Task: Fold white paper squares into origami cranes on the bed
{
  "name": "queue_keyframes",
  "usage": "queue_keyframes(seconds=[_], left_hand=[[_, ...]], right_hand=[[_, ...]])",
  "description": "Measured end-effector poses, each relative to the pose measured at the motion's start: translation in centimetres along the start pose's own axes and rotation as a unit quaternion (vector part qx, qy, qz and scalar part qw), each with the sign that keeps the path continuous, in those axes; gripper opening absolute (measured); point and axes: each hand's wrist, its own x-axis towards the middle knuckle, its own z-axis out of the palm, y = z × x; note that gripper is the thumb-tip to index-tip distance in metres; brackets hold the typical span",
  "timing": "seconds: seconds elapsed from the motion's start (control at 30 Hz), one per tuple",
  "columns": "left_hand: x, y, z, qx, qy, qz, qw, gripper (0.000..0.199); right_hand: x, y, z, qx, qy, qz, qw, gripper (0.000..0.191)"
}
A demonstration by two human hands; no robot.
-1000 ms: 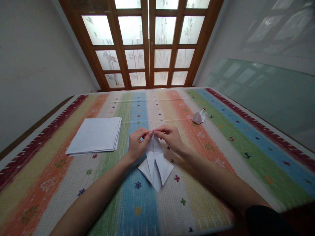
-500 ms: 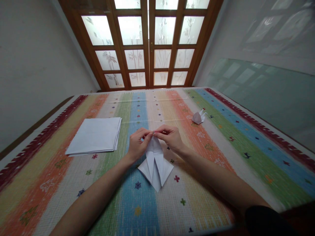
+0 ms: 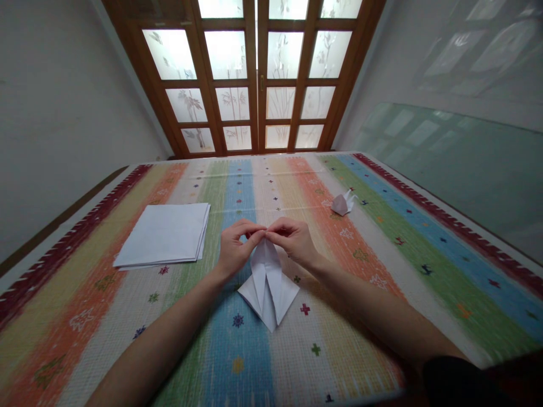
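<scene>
This looks like a room in a home, perhaps a dining room. A tablecloth (image 3: 288, 353) in cheerful coloured stripes, sprinkled with little stars, trees and reindeer, gives it a domestic feel. Beyond the tablecloth's far edge stand brown wooden doors (image 3: 261, 102), their frosted panes (image 3: 284, 55) decorated with bamboo-like plants. Plain pale walls (image 3: 63, 85) rise to the tablecloth's left and right.
</scene>
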Motion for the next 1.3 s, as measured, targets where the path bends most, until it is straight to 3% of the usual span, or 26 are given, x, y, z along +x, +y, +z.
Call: queue_keyframes(seconds=[0.2,0.43,0.93,1.13,1.3], left_hand=[[0.0,0.2,0.2,-0.004,0.010,-0.032,0.999,0.014],[-0.3,0.2,0.3,0.017,0.023,-0.024,0.999,0.015],[-0.6,-1.0,0.7,0.003,0.004,-0.071,0.997,0.017],[-0.9,-0.9,1.0,0.038,0.015,-0.055,0.998,0.017],[-1.2,-0.4,1.2,0.070,0.020,-0.023,0.997,0.019]], right_hand=[[-0.2,-0.3,0.0,-0.031,-0.018,0.000,0.999,0.022],[-0.3,-0.2,0.1,-0.053,-0.009,0.021,0.998,0.021],[0.5,-0.1,-0.7,0.012,0.021,0.056,0.998,0.016],[0.3,-0.3,-0.6,-0.001,0.007,0.049,0.999,0.025],[-0.1,-0.4,-0.2,-0.065,0.006,0.000,0.998,0.026]])
